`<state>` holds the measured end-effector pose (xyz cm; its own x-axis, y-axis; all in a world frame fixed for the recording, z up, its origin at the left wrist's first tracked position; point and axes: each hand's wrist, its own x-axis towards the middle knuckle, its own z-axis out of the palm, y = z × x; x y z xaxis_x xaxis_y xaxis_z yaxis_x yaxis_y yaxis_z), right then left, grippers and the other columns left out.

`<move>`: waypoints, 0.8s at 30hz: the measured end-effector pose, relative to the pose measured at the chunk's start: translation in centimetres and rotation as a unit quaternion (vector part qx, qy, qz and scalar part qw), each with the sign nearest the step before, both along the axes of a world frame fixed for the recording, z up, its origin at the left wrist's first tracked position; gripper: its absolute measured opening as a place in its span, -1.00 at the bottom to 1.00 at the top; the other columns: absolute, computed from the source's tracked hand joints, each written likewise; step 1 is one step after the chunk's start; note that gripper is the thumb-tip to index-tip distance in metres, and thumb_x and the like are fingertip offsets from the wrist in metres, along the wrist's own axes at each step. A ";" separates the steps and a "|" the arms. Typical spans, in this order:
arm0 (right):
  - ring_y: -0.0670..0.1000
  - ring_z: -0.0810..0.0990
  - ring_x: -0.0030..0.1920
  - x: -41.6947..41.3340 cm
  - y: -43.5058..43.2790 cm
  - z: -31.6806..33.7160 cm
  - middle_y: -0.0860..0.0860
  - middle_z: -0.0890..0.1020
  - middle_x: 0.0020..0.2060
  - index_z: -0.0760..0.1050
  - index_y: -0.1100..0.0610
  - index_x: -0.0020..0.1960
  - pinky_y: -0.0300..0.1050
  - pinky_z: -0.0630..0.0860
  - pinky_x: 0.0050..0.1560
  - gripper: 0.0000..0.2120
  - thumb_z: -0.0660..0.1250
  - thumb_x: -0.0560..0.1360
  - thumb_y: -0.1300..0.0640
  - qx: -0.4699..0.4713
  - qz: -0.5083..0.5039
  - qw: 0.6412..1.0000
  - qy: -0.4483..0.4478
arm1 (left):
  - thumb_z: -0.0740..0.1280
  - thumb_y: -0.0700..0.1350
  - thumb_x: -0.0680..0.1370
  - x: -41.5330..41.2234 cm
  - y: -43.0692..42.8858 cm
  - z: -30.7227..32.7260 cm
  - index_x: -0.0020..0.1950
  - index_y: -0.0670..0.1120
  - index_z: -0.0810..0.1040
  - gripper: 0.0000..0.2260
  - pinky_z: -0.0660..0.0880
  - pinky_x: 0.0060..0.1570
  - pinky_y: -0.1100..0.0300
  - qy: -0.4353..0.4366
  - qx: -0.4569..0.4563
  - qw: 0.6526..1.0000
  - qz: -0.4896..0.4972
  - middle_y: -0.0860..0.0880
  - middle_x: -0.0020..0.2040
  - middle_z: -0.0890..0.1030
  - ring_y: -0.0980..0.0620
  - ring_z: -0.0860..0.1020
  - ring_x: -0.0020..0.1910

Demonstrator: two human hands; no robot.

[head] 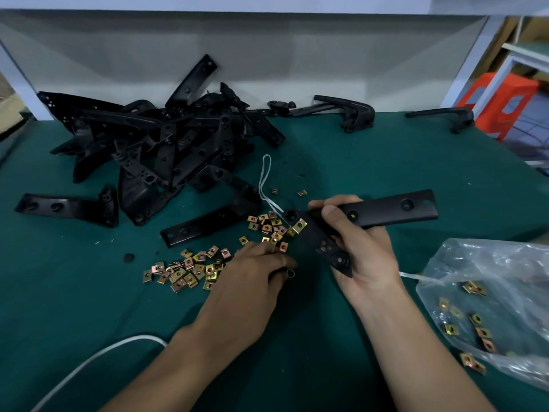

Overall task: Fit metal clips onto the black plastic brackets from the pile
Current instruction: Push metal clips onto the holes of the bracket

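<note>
The right hand (365, 251) grips a black angled plastic bracket (392, 208) right of centre, with one brass-coloured metal clip (299, 226) seemingly already on its edge. The left hand (255, 272) covers scattered loose clips (190, 270), fingers bent down; I cannot tell whether they pinch one. The heaped pile of black brackets (166, 144) at far left suggests most of the work remains.

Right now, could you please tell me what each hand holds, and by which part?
The right hand grips a black bracket at its bend. The left hand rests among the metal clips; whether it pinches one cannot be told.
</note>
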<state>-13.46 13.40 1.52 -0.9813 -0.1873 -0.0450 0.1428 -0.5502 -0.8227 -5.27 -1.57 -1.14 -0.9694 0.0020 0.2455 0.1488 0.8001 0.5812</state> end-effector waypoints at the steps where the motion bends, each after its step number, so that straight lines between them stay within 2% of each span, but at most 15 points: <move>1: 0.18 0.61 0.00 0.0 0.0 0.0 0.21 0.66 -0.03 0.51 0.18 -0.09 0.01 0.62 -0.01 -0.85 0.28 0.56 0.39 0.001 -0.001 1.000 0.000 | 0.41 -0.25 0.57 0.0 0.0 0.0 0.13 0.08 0.69 -0.74 0.32 0.12 0.48 -0.004 0.016 1.000 0.004 0.25 0.03 0.54 0.27 0.44 0.08; 3: 0.16 0.62 -0.02 -0.1 0.0 0.0 0.20 0.67 -0.04 0.53 0.17 -0.11 0.00 0.62 -0.03 -0.83 0.29 0.56 0.39 0.001 -0.003 1.000 -0.001 | 0.38 -0.32 0.56 0.1 -0.1 0.1 0.13 0.07 0.67 -0.69 0.32 0.06 0.53 -0.008 0.048 0.999 0.018 0.26 -0.01 0.51 0.26 0.47 0.08; 6: 0.13 0.65 -0.05 0.0 0.1 0.1 0.19 0.68 -0.06 0.53 0.16 -0.12 -0.02 0.63 -0.06 -0.82 0.29 0.56 0.39 0.000 -0.006 1.000 -0.002 | 0.36 -0.31 0.59 0.0 -0.4 0.2 0.19 0.08 0.66 -0.68 0.35 -0.02 0.50 -0.008 0.076 0.997 0.016 0.21 -0.03 0.50 0.21 0.50 0.04; 11: 0.12 0.65 -0.07 0.0 0.1 0.1 0.20 0.67 -0.06 0.52 0.18 -0.09 -0.05 0.62 -0.09 -0.85 0.30 0.55 0.39 -0.001 -0.006 1.000 -0.002 | 0.39 -0.23 0.59 0.0 -0.5 0.1 0.04 0.13 0.68 -0.77 0.38 -0.14 0.45 -0.004 0.110 0.993 0.039 0.20 -0.06 0.51 0.17 0.54 -0.04; 14: 0.13 0.65 -0.07 0.0 0.2 0.1 0.21 0.67 -0.06 0.53 0.18 -0.10 -0.05 0.62 -0.10 -0.85 0.29 0.55 0.40 -0.001 -0.007 1.000 -0.003 | 0.40 -0.24 0.58 0.1 -0.5 0.2 0.02 0.11 0.68 -0.77 0.36 -0.12 0.49 0.009 0.131 0.989 0.068 0.23 -0.09 0.57 0.22 0.55 -0.04; 16: 0.13 0.65 -0.08 0.0 0.1 0.0 0.22 0.67 -0.06 0.52 0.19 -0.09 -0.05 0.62 -0.10 -0.85 0.29 0.55 0.40 -0.001 -0.007 1.000 -0.004 | 0.38 -0.23 0.59 0.1 -0.5 0.3 -0.01 0.15 0.64 -0.76 0.35 -0.13 0.48 0.018 0.113 0.989 0.092 0.23 -0.14 0.61 0.23 0.56 -0.08; 18: 0.13 0.65 -0.08 -0.1 0.0 -0.1 0.22 0.67 -0.06 0.52 0.19 -0.09 -0.05 0.62 -0.10 -0.85 0.29 0.55 0.41 -0.005 -0.007 1.000 -0.004 | 0.32 -0.20 0.62 0.1 -0.7 0.4 -0.03 0.21 0.56 -0.74 0.34 -0.16 0.41 0.022 0.082 0.990 0.116 0.23 -0.20 0.61 0.20 0.55 -0.16; 21: 0.14 0.64 -0.07 -0.1 0.0 -0.1 0.22 0.66 -0.06 0.52 0.19 -0.10 -0.05 0.62 -0.09 -0.84 0.29 0.55 0.41 -0.004 -0.008 1.000 -0.003 | 0.27 -0.08 0.64 0.2 -0.7 0.5 -0.01 0.21 0.52 -0.84 0.39 -0.12 0.19 0.027 0.060 0.990 0.122 0.25 -0.21 0.63 0.16 0.53 -0.13; 24: 0.16 0.63 -0.05 -0.2 0.0 -0.2 0.22 0.67 -0.06 0.53 0.18 -0.11 -0.03 0.63 -0.08 -0.84 0.30 0.55 0.40 0.004 -0.008 1.000 -0.008 | 0.30 -0.03 0.63 0.3 -0.6 0.5 -0.03 0.21 0.50 -0.88 0.44 -0.11 0.11 0.042 0.057 0.990 0.122 0.24 -0.26 0.64 0.12 0.56 -0.15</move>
